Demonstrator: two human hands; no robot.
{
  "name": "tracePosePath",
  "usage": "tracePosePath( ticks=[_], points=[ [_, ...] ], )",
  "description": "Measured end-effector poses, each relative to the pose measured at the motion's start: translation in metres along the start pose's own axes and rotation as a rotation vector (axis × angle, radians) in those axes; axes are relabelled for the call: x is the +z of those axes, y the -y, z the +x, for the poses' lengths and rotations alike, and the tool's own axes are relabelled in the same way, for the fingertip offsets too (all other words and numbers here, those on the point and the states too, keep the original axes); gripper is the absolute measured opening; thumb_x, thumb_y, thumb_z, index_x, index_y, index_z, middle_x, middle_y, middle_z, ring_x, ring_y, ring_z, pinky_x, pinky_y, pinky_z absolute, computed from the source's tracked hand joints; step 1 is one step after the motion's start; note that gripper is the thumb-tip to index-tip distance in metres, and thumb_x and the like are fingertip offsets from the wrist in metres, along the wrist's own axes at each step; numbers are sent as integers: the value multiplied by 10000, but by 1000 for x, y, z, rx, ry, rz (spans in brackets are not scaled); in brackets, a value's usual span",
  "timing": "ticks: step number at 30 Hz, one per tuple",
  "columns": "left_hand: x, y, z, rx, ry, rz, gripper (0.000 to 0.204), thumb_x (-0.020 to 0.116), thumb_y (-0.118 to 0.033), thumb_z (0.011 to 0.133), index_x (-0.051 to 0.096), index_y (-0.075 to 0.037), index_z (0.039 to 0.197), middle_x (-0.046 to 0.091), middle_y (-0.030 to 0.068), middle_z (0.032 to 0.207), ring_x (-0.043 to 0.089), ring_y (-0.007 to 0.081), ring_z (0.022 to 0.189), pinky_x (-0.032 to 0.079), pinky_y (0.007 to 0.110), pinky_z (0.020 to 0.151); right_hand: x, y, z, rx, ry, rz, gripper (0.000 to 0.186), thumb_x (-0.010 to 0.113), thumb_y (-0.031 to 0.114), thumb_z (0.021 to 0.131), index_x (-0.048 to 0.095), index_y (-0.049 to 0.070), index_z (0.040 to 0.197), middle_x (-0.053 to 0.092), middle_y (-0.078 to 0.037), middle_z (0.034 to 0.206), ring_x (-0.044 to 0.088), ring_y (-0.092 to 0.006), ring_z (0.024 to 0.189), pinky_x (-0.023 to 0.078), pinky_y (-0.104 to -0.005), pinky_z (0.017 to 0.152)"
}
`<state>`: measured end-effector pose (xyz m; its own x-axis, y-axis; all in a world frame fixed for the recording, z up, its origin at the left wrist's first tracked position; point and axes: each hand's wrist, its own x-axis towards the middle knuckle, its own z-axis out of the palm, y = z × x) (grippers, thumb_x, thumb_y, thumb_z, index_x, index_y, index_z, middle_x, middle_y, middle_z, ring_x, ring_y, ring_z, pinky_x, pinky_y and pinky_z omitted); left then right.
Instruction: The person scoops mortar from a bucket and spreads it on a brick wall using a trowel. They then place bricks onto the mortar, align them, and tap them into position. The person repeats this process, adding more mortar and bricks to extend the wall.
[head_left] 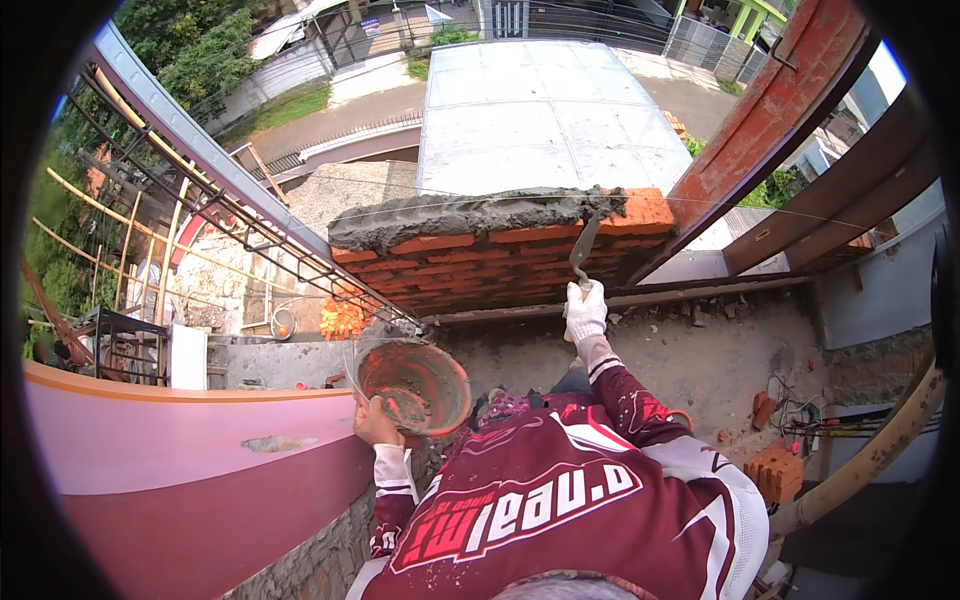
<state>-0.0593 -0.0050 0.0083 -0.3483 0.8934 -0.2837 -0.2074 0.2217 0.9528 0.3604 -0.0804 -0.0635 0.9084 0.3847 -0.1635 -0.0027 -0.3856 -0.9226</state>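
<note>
My left hand [380, 423], bare, grips an orange bucket [430, 370] at its handle side, low left of centre; the bucket is coated with grey mortar inside. My right hand [585, 312], in a white knit glove, is closed on the handle of a trowel [586, 243]. The trowel's blade is at the wet grey mortar [450, 215] along the top of a red brick wall [500, 262], near its right end, where some brick top shows uncovered. A thin string [750, 208] runs across just over the wall.
A red post [750, 110] rises right of the wall, rebar and bamboo [140, 230] at left. A pink parapet [190, 440] curves below left. Stacked bricks [775, 470] and cables lie on the concrete floor [680, 370] at right, beside a bamboo pole [880, 440]. A pale roof [530, 120] lies beyond.
</note>
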Motion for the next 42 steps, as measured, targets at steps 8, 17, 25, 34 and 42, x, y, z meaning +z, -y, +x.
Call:
tracePosePath(
  ticks=[8,17,25,34,42],
  points=[
    [-51,18,-15,-103,-99,-110,263,620,43,892,676,64,1148,722,115,1053,716,207,874,587,346,771,155,60,-84,-106,302,-22,470,697,310,964,491,43,1292,685,-228,1146,670,-430,1075,522,-503,922],
    [-90,35,-71,-233,-359,-98,107,692,-71,879,625,-15,941,672,74,794,642,173,575,485,292,500,270,86,-133,-182,461,-63,456,702,290,957,491,23,1262,661,-239,1134,659,-449,1050,517,-508,909],
    [-127,48,-127,-270,-485,-48,170,722,-164,876,624,-32,916,647,51,789,536,137,472,386,280,410,335,107,-172,-291,657,-291,524,670,366,967,471,-19,1261,605,-290,1244,627,-472,1132,517,-518,957],
    [-118,52,-143,-371,-526,-112,210,699,-125,932,625,10,1076,694,78,930,666,187,651,510,324,538,314,108,-180,-441,973,-571,515,678,341,954,511,-26,1275,633,-288,1239,624,-444,1183,499,-496,1013],
    [-72,85,-95,-208,-550,-218,108,691,-49,890,659,-5,984,687,49,902,645,149,705,521,316,643,149,119,-151,-908,1527,-585,345,661,322,942,601,43,1137,706,-213,1014,690,-421,978,543,-504,841]
  ],
)
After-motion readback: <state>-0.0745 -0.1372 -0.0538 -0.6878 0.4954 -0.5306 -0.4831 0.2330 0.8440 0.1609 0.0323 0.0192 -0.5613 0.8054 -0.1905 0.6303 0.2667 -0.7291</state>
